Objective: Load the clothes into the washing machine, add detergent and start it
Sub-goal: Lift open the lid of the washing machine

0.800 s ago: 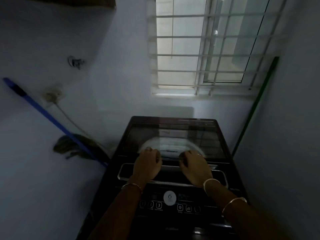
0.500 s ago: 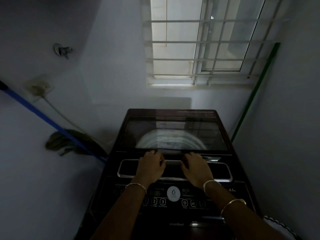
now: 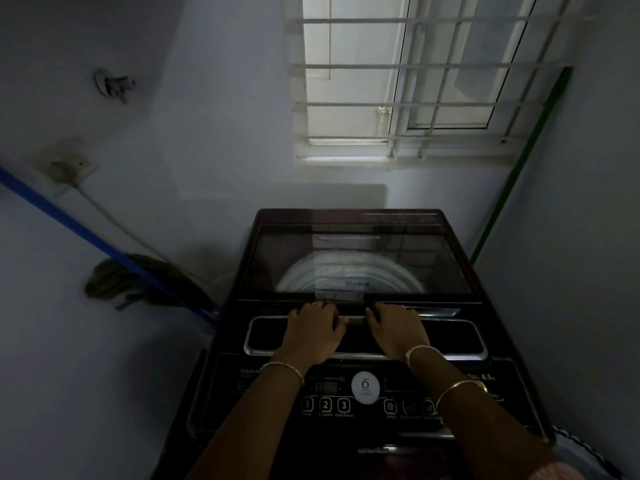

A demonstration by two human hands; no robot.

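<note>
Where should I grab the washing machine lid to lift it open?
Grip the lid by its front edge, mid-width, from the front. It lies flat and shut, probably hinged at the back; left hand and right hand rest there.

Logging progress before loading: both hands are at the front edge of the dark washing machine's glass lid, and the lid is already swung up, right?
Not swung up: the head view shows the glass lid lying flat and closed on the dark top-loading washing machine. The left hand and right hand are at its front edge, as you said.
</note>
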